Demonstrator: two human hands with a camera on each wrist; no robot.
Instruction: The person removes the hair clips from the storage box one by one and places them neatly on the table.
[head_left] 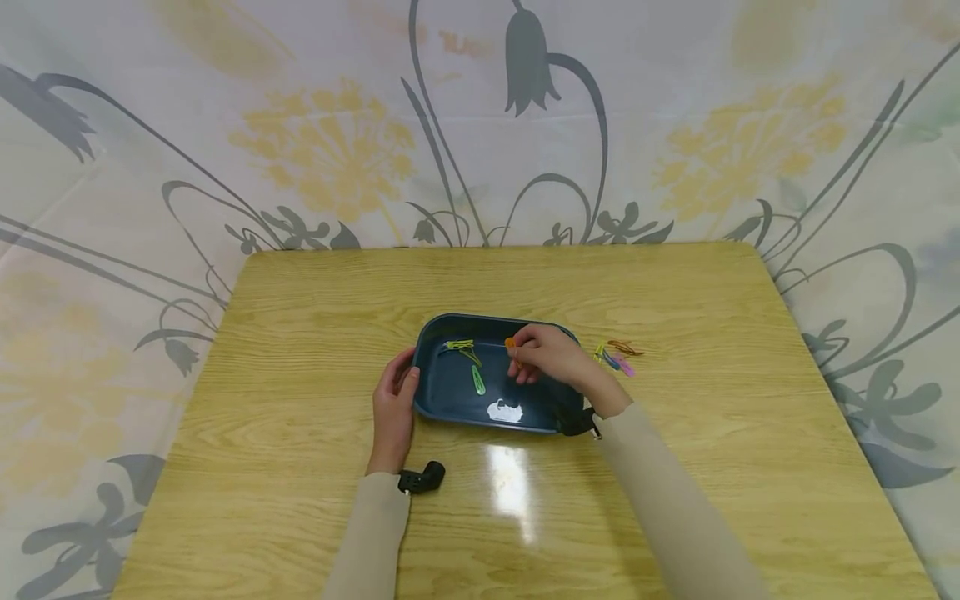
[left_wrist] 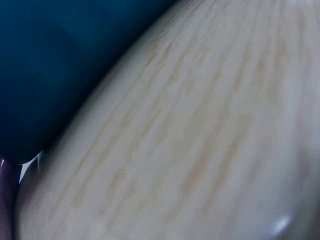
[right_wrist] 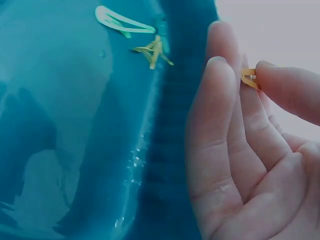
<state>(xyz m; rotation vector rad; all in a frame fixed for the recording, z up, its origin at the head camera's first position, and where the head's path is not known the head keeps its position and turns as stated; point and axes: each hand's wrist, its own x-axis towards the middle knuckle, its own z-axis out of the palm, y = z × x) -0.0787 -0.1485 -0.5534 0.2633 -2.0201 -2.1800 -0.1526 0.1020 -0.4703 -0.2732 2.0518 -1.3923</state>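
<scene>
A dark blue tray [head_left: 450, 398] stands on the table. At its left end my left hand [head_left: 393, 408] grips the side, thumb at the rim and fingers along the outer wall. Above the tray, my right hand [head_left: 551, 354] pinches an orange hair clip [right_wrist: 248, 78] between thumb and fingers. Inside lie a light green snap hair clip [head_left: 478, 380] and a small group of yellow-green hair clips [head_left: 460, 344]. In the left wrist view, the tray's outer wall [left_wrist: 65, 60] shows, with the left hand almost wholly out of sight.
Right of the tray, several loose hair clips [head_left: 617, 362] in pink, blue, yellow and brown lie on the wooden table [head_left: 315, 317]. A flower-patterned cloth [head_left: 480, 150] hangs behind the table. Black wrist cameras [head_left: 423, 477] sit on both wrists.
</scene>
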